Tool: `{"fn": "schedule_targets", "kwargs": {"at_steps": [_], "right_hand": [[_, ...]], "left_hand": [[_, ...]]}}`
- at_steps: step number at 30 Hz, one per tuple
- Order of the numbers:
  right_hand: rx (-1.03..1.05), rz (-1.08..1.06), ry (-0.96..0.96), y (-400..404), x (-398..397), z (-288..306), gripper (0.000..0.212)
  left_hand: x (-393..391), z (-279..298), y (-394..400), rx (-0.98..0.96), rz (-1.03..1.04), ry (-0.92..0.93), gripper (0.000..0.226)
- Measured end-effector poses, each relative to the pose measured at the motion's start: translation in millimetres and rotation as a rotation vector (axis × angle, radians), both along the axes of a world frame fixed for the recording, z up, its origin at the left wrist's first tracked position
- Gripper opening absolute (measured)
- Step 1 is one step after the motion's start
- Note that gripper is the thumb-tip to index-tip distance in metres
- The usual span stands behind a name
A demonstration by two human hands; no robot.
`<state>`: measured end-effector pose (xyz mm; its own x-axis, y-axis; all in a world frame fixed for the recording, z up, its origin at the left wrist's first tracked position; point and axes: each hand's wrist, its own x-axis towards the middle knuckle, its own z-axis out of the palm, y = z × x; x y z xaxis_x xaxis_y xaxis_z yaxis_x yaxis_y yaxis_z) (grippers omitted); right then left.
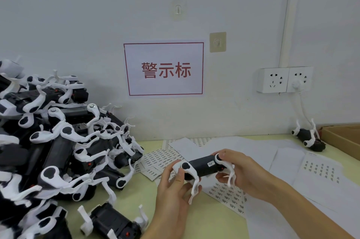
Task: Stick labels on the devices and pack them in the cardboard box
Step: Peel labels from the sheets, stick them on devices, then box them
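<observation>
Nearest the camera, left hand [173, 190] and right hand [239, 172] grip opposite ends of a black-and-white device [202, 167] above label sheets [229, 194]. Beyond, a device pile [58, 141] lies left; the cardboard box [342, 137], contents hidden, sits far right.

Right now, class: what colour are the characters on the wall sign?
Red, inside a red border, on the white wall sign; the head view shows it.

"警示标" on wall sign [163, 69]

one device [202, 167] is held in two hands; a pile [58, 141] too tangled to count is seen, one box [342, 137], two sockets [285, 80].
</observation>
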<state>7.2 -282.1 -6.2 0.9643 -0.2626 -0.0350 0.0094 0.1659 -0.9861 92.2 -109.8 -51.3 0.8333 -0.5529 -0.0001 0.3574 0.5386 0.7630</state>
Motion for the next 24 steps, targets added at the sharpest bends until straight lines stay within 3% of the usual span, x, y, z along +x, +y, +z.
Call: {"fn": "schedule_targets", "kwargs": {"at_steps": [4,9,20,24], "right_hand": [[-0.029,0.037,0.051,-6,-4,5,0.038],[-0.084,0.097,0.115,-15,-8,4,0.038],[-0.399,0.248,0.243,-26,-23,33,0.043],[-0.405,0.221,0.276,-35,-37,40,0.039]], "left_hand": [[1,-5,1,0.029,0.019,-0.064,0.036],[-2,-8,0,0.066,0.037,-0.214,0.019],[-13,11,2,0.191,0.023,-0.522,0.029],[-22,23,-13,0.249,0.029,-0.524,0.029]]}}
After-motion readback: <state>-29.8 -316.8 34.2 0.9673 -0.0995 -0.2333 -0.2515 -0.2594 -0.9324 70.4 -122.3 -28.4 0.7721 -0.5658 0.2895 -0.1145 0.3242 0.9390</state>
